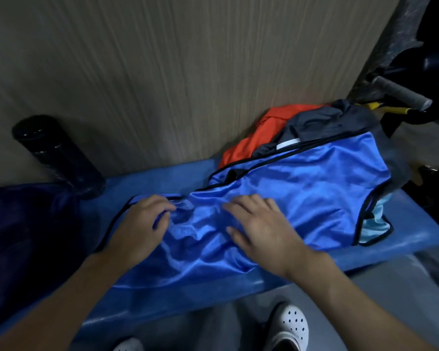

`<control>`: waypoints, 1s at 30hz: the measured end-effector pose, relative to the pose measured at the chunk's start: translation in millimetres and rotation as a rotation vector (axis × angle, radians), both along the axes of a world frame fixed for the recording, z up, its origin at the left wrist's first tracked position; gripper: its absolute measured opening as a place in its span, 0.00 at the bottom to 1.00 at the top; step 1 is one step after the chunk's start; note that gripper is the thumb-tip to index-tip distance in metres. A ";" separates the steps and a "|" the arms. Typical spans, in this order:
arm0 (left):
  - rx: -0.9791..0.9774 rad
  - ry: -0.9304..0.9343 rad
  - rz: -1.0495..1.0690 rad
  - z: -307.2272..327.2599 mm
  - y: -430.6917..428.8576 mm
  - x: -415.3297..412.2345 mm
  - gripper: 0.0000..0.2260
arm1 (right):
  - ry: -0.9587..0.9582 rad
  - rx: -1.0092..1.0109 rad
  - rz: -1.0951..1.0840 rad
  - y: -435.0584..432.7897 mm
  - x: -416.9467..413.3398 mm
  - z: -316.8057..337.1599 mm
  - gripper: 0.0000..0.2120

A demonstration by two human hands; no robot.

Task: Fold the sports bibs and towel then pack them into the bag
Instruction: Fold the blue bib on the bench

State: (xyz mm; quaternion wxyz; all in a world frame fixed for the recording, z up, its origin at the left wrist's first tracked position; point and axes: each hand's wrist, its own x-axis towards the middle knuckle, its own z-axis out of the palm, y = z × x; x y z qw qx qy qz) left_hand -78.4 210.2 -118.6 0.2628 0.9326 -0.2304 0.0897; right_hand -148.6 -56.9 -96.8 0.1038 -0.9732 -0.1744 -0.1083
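blue bib: lies spread across the blue bench, rumpled in the middle, its far end draped over the pile at the right. thin, glossy cloth with black piping round the openings. judge it very light, limp and slippery; folds will likely slide apart unless you pin them.

your left hand has its fingers curled into the cloth near the piped edge, bunching it. your right hand lies flat on the cloth, fingers spread, pressing down and gripping nothing.

best hold, as i read it: take the piped hems or shoulder straps. the trim is the firmest part. smooth the middle with a flat palm.

under and behind the bib: an orange bib, a grey garment and a pale blue cloth showing at the right edge. can't tell which is the towel.

dark bag sits on the bench at your left, a black bottle just behind it against the wall.

writing: none readable. a white tag shows on the grey garment, blank at this view.
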 end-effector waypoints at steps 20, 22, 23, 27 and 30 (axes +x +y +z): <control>0.362 0.097 0.055 -35.4 38.6 24.7 0.31 | 0.056 -0.300 -0.200 53.8 60.9 -27.8 0.24; 0.410 0.121 0.062 -40.7 37.3 25.9 0.32 | 0.100 -0.320 -0.193 51.1 60.6 -32.5 0.25; 0.408 0.120 0.071 -40.8 36.3 25.9 0.33 | 0.093 -0.315 -0.196 51.7 60.9 -31.3 0.25; 0.254 0.117 0.123 -33.0 36.4 27.0 0.33 | -0.017 -0.237 -0.190 65.1 60.7 -17.4 0.22; 0.341 0.141 0.104 -34.5 39.0 27.5 0.33 | 0.050 -0.221 -0.145 72.6 54.6 -24.3 0.25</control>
